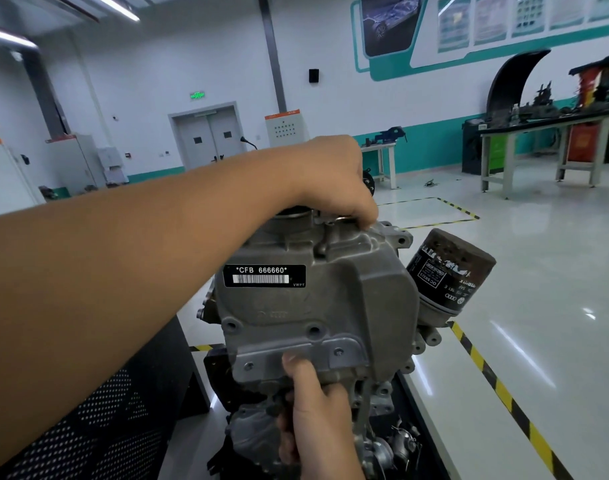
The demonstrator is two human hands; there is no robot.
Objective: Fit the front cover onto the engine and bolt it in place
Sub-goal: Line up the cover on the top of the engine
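Observation:
The grey cast front cover (330,306), with a black "CFB 666660" label, lies against the front of the engine (382,438) in the middle of the view. My left hand (334,181) reaches across from the left and grips the cover's far top edge, fingers curled over it. My right hand (313,410) comes up from below and grips the cover's near edge, its thumb pressed on the flange. The engine behind the cover is mostly hidden. No bolts or tools show.
A black oil filter (448,271) sticks out to the right of the cover. A dark perforated stand panel (105,427) lies at lower left. Yellow-black floor tape (497,382) runs along the right. Workbenches (545,140) stand at the far right.

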